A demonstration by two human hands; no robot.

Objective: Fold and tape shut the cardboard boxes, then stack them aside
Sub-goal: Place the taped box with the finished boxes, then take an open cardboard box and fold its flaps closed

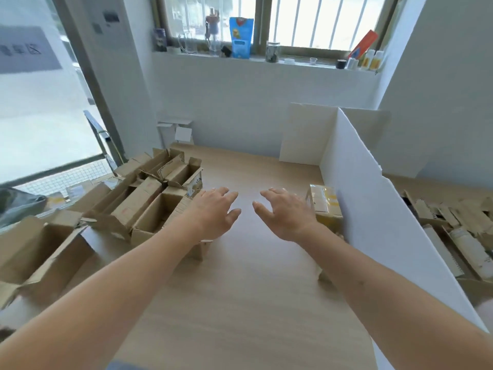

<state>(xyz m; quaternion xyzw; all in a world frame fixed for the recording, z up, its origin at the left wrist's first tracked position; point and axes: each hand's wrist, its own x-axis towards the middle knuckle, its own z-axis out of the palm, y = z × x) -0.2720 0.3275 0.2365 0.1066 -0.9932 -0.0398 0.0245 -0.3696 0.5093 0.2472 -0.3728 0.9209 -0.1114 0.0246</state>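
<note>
Cardboard boxes (149, 206) lay heaped at the left of the frame on the pale wood worktop (248, 276), brown, most with flaps standing open and interiors showing, tipped at varied angles against each other. One taped box (325, 202) with yellowish tape across its top sat at centre right, just beside the white partition board (373, 209) and partly behind the right hand. Both bare forearms reached forward from the bottom of the frame. The left hand (216, 212) hovered at centre, fingers spread and relaxed, grasping nothing; it overlapped the near edge of the box heap, contact could not be told. The right hand (285, 212) mirrored it, fingers loosely spread, empty. Between them the worktop showed bare wood. Beyond the partition, at far right, flattened cardboard pieces (453, 222) lay in a pile. Along the windowsill (266, 60) at the top stood a blue pouch (241, 37), a glass jar (272, 51), bottles (372, 60) and a dark roll (340, 64).
</note>
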